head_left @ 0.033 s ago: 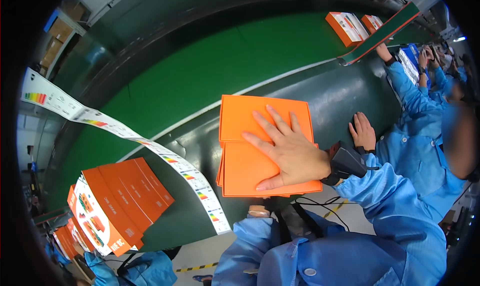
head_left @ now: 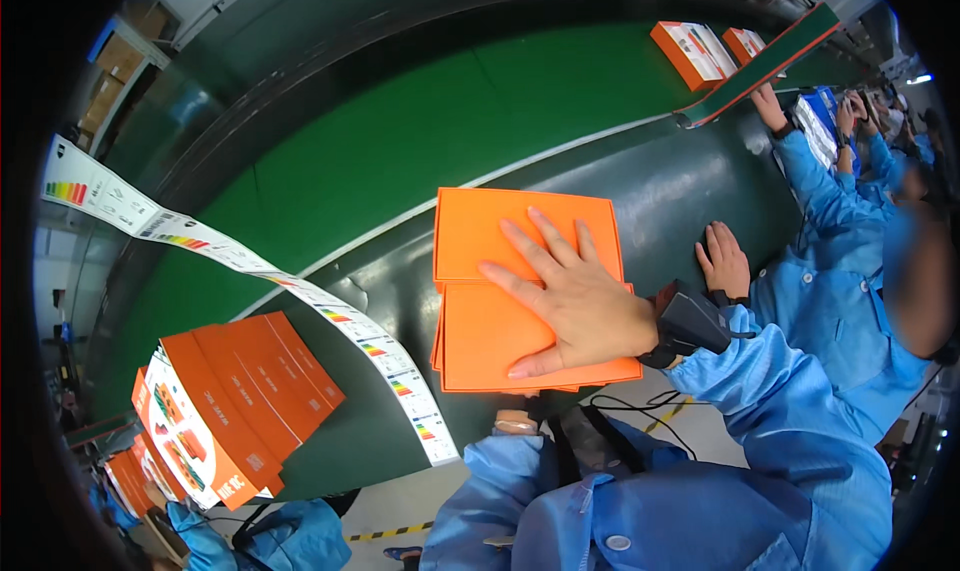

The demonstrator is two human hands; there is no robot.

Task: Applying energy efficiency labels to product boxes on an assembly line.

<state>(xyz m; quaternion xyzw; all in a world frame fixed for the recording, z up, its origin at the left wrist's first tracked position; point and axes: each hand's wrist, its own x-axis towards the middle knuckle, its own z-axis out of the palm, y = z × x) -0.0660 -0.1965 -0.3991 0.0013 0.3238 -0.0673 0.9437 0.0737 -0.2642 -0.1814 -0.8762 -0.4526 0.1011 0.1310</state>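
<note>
Orange flat cartons, smooth matte card in a shallow stack, lie at the dark tabletop's near edge; the right hand, fingers spread, presses flat on them. Left hand unseen.

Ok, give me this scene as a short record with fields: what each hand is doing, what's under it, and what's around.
right hand: right hand lies flat, fingers spread, on the orange boxes
left hand: only partly seen at the table's near edge, state unclear
under hand: stack of flat orange boxes, top one shifted off the lower ones
surface: dark green table beside a bright green conveyor belt
left side: strip of labels, row of orange boxes
far right: a co-worker's hand on the table; two orange boxes on the belt
</note>
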